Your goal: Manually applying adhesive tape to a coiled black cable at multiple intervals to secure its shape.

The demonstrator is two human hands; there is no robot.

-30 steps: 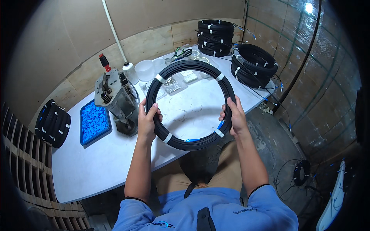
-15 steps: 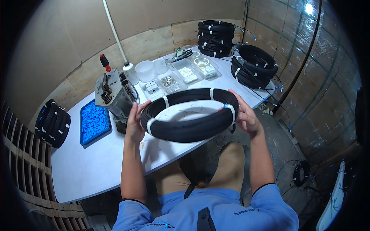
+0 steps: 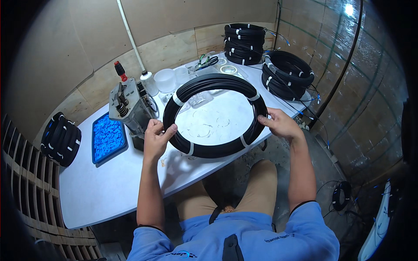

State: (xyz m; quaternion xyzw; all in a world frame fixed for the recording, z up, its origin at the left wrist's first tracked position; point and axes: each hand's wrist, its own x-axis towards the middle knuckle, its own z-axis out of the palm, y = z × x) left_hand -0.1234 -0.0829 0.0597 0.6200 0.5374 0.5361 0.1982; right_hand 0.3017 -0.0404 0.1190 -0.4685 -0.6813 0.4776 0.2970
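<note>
I hold a large coil of black cable [image 3: 209, 150], bound with white ties, above the white table [image 3: 109, 182]. My left hand [image 3: 156, 138] grips the coil's left side, fingers wrapped over it. On its right side my right hand [image 3: 281, 124] grips the coil, thumb over the top. The coil is tilted with its near edge lower, and I see the tabletop through its ring.
A grey metal machine with a red knob [image 3: 128, 106] stands left of the coil, next to a blue tray of blue pieces [image 3: 106, 137]. More black coils lie at the left edge [image 3: 61, 138] and far right [image 3: 285, 74], [image 3: 244, 37]. Small clear containers [image 3: 167, 79] sit behind.
The coil went from lying nearly face-on to edge-on and now shows its ring again, turned over in my hands. Both hands shifted their grip along its sides.
</note>
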